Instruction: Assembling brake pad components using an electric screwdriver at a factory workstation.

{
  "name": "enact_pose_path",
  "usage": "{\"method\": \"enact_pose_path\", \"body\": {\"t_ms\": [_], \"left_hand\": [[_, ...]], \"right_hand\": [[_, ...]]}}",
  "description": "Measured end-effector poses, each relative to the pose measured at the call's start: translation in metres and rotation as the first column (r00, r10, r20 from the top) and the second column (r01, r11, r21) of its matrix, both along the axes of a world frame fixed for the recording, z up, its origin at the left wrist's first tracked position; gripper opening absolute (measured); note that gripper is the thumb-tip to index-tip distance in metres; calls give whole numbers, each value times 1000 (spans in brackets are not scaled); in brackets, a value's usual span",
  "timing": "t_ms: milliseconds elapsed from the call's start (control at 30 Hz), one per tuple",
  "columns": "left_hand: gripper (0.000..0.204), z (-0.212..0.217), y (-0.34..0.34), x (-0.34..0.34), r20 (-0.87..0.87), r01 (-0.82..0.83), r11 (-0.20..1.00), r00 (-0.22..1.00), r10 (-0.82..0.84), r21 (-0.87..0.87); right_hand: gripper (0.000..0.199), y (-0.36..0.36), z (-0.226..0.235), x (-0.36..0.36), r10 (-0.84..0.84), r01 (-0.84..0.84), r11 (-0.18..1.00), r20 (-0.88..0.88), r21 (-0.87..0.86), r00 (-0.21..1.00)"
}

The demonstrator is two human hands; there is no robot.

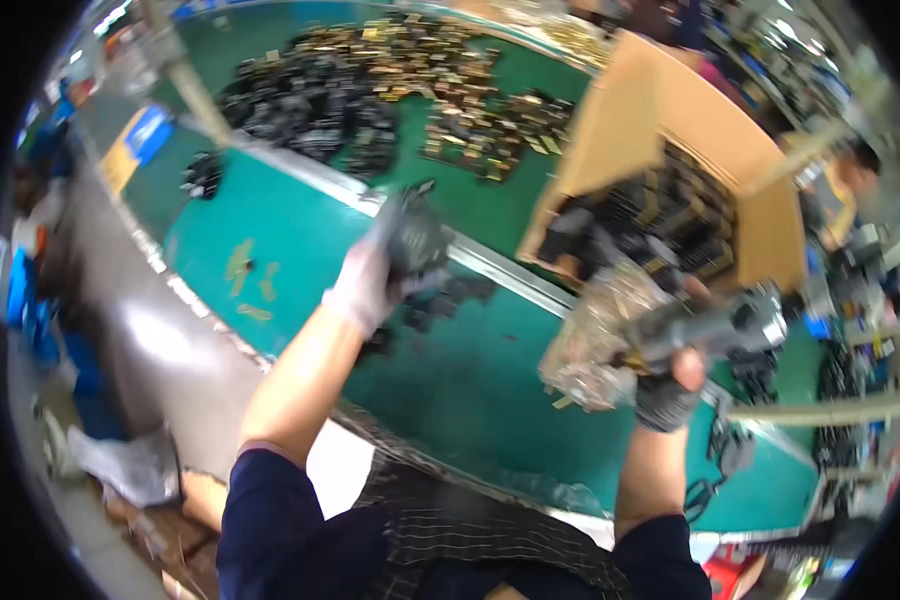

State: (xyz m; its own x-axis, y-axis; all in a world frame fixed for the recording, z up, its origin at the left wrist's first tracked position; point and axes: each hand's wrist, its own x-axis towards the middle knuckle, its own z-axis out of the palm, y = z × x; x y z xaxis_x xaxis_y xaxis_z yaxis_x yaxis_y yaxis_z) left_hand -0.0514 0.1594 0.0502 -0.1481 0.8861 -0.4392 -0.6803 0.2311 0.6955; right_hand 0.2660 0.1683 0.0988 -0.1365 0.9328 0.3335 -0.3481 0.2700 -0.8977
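Observation:
My left hand [362, 288], in a pale glove, is closed round a dark blocky part [416, 240], raised over the green table. Motion blur hides that part's details. On the right, my right hand [672, 392] wears a dark grey glove that leaves the thumb tip bare. It grips a grey cylindrical object [708, 335] with a shiny round end; its exact kind is unclear. Against the cylinder's left side sits a crumpled clear plastic bag [602, 335]. Small dark pieces [440, 305] lie on the table just below my left hand.
An opened cardboard box [610, 130] with dark parts inside stands at the back right. Heaps of black parts [310, 110] and brass-coloured parts [480, 120] cover the far table. A metal rail [505, 268] crosses the green tabletop [420, 400]. Another person [850, 190] is at far right.

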Motion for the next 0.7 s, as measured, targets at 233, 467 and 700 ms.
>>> {"method": "enact_pose_path", "body": {"t_ms": [233, 467, 700], "left_hand": [[47, 16, 126, -159, -324, -415, 907, 850, 415, 72], [64, -40, 135, -127, -573, 254, 967, -788, 226, 32], [65, -63, 143, -183, -654, 28, 999, -755, 51, 45]], "right_hand": [[90, 25, -34, -28, 2, -4, 1000, -51, -29, 999], [90, 40, -42, -38, -79, 78, 997, 58, 25, 995], [92, 62, -53, -33, -118, 113, 989, 56, 93, 991]]}}
